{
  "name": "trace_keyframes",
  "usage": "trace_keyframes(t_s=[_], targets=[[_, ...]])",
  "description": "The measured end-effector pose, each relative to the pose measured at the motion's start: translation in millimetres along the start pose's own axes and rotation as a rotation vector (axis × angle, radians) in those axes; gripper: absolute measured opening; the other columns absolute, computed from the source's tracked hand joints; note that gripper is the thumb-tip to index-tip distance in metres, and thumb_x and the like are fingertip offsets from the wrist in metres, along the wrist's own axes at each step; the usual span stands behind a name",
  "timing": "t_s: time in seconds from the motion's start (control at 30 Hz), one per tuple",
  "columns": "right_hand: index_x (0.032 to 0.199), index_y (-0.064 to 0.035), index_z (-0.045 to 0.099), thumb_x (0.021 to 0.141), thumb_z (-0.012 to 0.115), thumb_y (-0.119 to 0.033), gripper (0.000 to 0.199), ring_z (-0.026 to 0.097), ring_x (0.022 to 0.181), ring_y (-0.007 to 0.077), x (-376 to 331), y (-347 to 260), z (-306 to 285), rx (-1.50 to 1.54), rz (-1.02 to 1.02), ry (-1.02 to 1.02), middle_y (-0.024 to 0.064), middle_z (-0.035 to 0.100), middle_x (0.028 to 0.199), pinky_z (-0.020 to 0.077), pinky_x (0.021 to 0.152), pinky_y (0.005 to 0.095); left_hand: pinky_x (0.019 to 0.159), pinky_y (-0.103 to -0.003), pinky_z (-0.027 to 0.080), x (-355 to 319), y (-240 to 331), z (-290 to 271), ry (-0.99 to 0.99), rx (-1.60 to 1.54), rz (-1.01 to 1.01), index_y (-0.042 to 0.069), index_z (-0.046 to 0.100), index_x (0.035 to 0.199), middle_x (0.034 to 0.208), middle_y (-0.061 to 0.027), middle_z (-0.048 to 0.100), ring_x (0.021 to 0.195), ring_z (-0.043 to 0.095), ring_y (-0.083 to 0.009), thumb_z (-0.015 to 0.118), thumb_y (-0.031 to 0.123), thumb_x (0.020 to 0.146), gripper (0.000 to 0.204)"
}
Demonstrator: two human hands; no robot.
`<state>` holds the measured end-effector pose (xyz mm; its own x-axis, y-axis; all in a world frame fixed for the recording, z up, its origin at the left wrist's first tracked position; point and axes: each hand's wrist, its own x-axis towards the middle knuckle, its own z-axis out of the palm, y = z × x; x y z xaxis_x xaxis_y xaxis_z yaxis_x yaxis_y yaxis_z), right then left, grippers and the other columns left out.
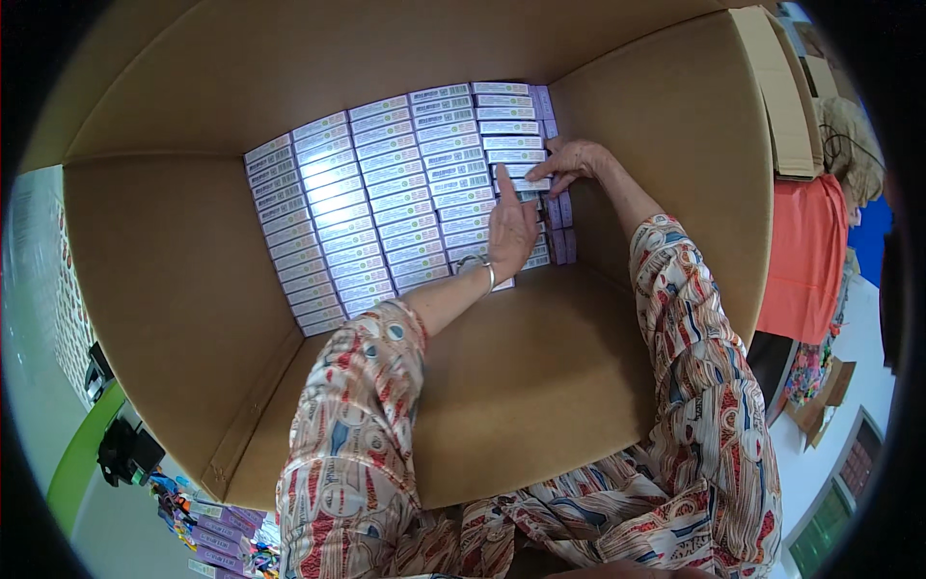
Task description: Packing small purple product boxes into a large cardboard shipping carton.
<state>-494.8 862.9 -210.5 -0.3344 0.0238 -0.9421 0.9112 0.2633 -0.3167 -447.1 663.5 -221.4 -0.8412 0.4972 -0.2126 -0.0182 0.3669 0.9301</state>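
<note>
Two hands at work inside one large cardboard carton [174, 280], viewed from above.

Packs [386, 193]: small flat white-and-purple boxes, stacked in about five close columns on the carton floor, against the far wall and reaching the right wall.

Left hand [511, 227]: lies flat on the rightmost column, fingers stretched forward, forefinger pointing to the far wall; grip wide and holding nothing. Metal bangle [485, 270] on the wrist.

Right hand [576, 159]: at the right edge of the same column, just beside the carton's right wall; fingertips pinched narrowly on one pack [529, 181] at the top of the stack, apparently, though the fingers partly hide it.

Sleeves [357, 425]: patterned, red, cream and blue.

Near half of carton floor: bare cardboard.

Outside, lower left: more purple packs [222, 540] in a loose heap.
</note>
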Motion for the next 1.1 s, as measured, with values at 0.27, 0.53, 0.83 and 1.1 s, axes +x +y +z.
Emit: trace_keyframes(t_s=[0.27,0.53,0.83,1.1], targets=[[0.121,-0.0020,0.055,0.073,0.061,-0.073,0.085,0.060,0.087,0.0168,1.6,-5.9,0.8,-0.013,-0.016,0.011,0.0111,0.063,0.106,0.0549,0.071,0.0311,0.070,-0.047,0.045,0.2,-15.5,-48.8,-0.183,0.186,0.331,-0.005,0.046,0.121,0.095,-0.0211,0.059,0.085,0.058,-0.0399,0.056,0.003,0.083,0.040],[0.129,-0.0065,0.056,0.085,0.029,-0.078,0.088,0.061,0.104,0.0262,24.4,-6.2,8.5,0.371,-0.110,0.179,0.0173,0.067,0.104,0.0474,0.090,0.0403,0.116,-0.052,0.013,33.1,-18.5,-30.7,-0.480,1.144,0.906,0.016,0.041,0.141,0.152,-0.0114,0.027,0.142,0.020,-0.0341,0.050,0.021,0.088,0.054],[0.125,0.0076,0.052,0.094,0.022,-0.060,0.080,0.048,0.120,0.0470,47.3,-29.9,34.0,-0.049,-0.469,0.921,0.0358,0.054,0.119,0.0363,0.104,0.0451,0.113,-0.057,0.013,42.0,-18.3,-26.9,-0.509,1.280,0.822,0.021,0.036,0.145,0.153,-0.0069,0.027,0.143,0.018,-0.0315,0.047,0.026,0.092,0.055],[0.126,0.0057,0.049,0.096,0.042,-0.039,0.055,0.052,0.115,0.0436,60.8,7.5,13.4,0.215,-0.589,0.735,0.0311,0.054,0.123,0.0407,0.097,0.0433,0.114,-0.050,0.018,44.3,-20.9,-19.8,-0.382,1.026,0.855,0.010,0.038,0.143,0.149,-0.0147,0.030,0.139,0.025,-0.0352,0.052,0.017,0.086,0.059]])
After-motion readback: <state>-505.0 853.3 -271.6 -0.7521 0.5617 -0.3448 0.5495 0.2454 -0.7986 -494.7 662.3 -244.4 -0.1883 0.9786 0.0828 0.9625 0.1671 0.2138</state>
